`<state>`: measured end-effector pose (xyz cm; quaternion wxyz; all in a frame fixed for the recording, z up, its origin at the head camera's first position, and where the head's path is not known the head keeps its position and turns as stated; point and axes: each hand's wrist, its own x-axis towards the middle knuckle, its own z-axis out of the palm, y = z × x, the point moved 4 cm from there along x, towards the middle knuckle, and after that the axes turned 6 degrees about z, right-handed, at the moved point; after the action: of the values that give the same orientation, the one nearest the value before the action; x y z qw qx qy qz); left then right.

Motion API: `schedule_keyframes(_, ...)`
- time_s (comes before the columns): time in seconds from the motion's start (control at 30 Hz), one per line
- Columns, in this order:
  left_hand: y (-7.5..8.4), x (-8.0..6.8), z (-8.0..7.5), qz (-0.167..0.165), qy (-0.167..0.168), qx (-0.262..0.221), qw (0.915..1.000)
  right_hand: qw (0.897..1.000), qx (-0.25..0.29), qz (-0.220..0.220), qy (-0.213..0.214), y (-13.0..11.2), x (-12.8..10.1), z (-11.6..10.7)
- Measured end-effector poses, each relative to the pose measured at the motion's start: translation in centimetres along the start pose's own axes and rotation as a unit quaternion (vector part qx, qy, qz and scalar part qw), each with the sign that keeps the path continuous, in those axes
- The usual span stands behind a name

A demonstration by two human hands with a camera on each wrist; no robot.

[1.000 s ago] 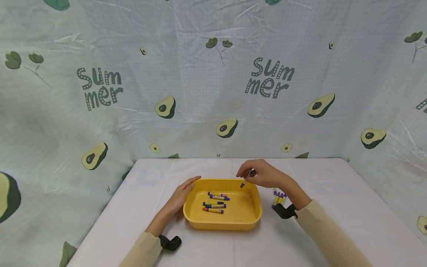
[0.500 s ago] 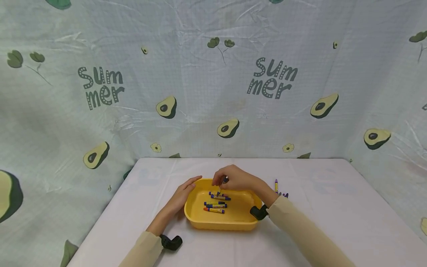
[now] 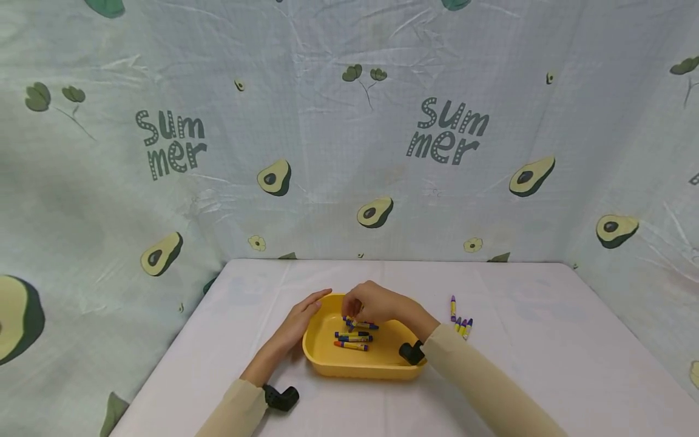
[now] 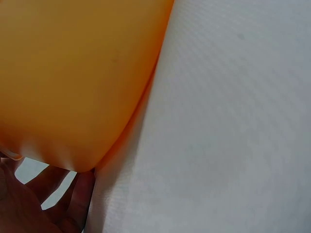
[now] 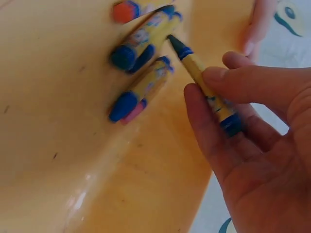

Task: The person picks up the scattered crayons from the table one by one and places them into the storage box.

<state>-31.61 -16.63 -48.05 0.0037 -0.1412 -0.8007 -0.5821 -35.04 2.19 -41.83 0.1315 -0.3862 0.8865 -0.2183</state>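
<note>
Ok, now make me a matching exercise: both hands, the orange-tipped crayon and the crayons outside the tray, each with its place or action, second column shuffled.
Column one
1. Left hand
2. Right hand
3. Orange-tipped crayon
4. Outside crayons

Column two
A. In the yellow tray, nearest the person
B. On the table, to the right of the tray
C. Touching the left end of the tray
D. Pinching a dark-tipped crayon over the tray

Pairs: 1-C, 2-D, 3-A, 4-B
</note>
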Motion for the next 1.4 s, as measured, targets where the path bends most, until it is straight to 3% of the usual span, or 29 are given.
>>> schedule_keyframes(0.37,0.2,0.1,-0.2,0.001,-0.001,-0.007,1.0000,0.998,-0.031,0.042,-0.047,-0.3,-0.2,0.0)
schedule_keyframes(0.63,0.1,0.1,0.1,-0.011,0.002,-0.006,0.9999,0.999,-0.003,0.020,-0.036,0.1,-1.6,-1.6)
schedule_keyframes(0.8,0.1,0.2,0.2,-0.014,0.003,-0.015,0.9998,1.000,0.012,0.015,-0.005,1.3,-3.8,-4.0)
schedule_keyframes(1.0,0.0,0.0,0.1,-0.016,0.006,-0.012,0.9998,0.999,0.007,0.047,0.023,3.9,-7.6,-6.4)
schedule_keyframes(1.4,0.0,-0.2,0.1,-0.025,0.008,-0.005,0.9996,0.992,0.027,0.101,0.066,10.5,-15.2,-7.2)
